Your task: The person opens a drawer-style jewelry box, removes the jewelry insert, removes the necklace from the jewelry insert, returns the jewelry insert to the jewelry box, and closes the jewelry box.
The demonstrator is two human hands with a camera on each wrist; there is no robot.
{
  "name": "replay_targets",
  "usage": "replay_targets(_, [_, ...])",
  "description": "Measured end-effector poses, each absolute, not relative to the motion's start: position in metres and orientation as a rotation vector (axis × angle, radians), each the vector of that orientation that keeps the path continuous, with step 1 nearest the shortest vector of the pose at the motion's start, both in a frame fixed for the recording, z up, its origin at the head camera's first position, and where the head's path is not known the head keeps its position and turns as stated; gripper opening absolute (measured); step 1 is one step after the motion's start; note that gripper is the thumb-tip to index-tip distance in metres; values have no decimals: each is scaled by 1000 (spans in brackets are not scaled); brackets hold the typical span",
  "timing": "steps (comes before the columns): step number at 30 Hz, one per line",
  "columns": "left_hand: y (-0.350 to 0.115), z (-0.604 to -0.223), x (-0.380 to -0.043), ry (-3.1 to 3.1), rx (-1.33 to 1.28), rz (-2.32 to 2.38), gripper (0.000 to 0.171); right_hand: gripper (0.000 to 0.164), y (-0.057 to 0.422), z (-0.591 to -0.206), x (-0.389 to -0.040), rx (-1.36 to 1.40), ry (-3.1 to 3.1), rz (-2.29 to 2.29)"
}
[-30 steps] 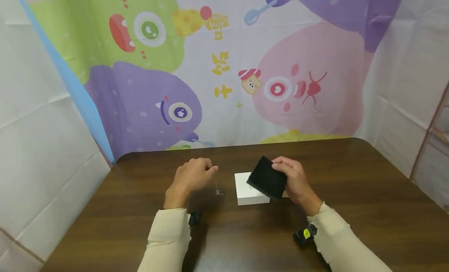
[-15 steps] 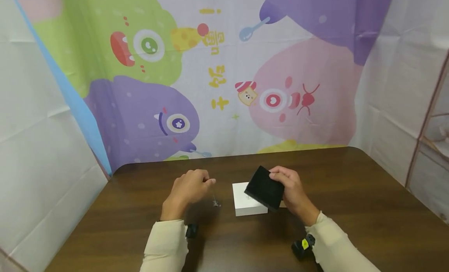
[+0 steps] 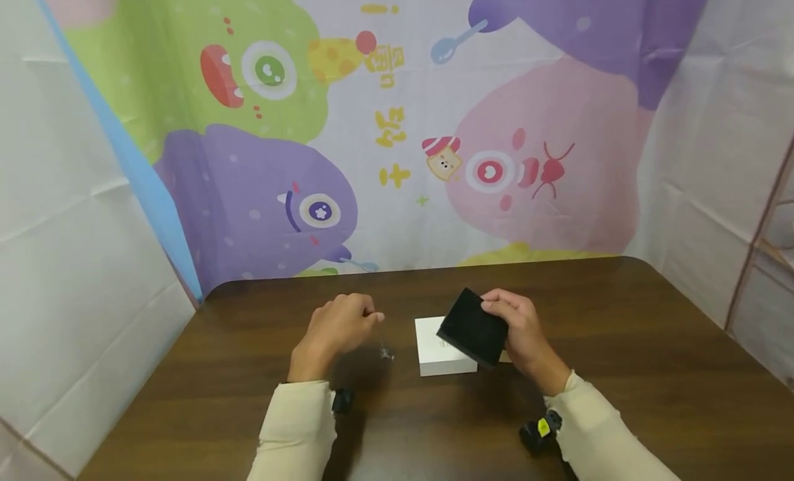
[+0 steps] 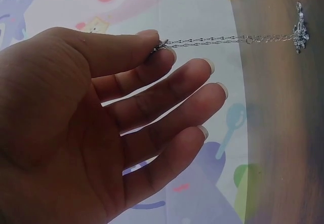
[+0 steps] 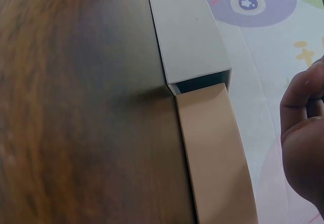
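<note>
Between thumb and index finger my left hand [image 3: 338, 335] pinches a fine silver chain [image 4: 217, 41], its other fingers loosely bent. The doubled chain hangs straight down to a bunched silver cluster [image 4: 300, 35], seen small left of the white box in the head view. My right hand [image 3: 526, 333] grips a thin black square pad [image 3: 473, 327] by its upper right side, tilted above the white box [image 3: 434, 362] and partly covering it. In the right wrist view a tan drawer [image 5: 217, 153] sticks out from the end of the white sleeve; the black pad is almost out of that view.
The box rests on a dark brown wooden table [image 3: 434, 426]. Behind the table hangs a cartoon-printed cloth [image 3: 397, 233], with pale cloth walls at left [image 3: 93, 260] and right [image 3: 701, 191]. A small black camera sits on each wrist.
The head view has tilted slightly up and then down again. Both hands keep their holds on the chain and the black pad, with hardly any movement.
</note>
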State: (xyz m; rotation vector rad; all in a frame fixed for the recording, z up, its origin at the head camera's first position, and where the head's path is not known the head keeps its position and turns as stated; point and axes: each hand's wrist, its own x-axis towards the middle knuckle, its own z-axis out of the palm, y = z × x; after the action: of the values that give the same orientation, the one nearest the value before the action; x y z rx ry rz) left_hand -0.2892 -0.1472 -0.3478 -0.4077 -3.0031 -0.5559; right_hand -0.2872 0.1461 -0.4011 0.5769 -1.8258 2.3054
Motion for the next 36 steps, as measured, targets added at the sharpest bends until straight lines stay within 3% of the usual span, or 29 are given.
replay_targets(36, [-148, -349, -291, -3125, -409, -505, 9, 26, 144, -401, -288, 545, -1823, 2328])
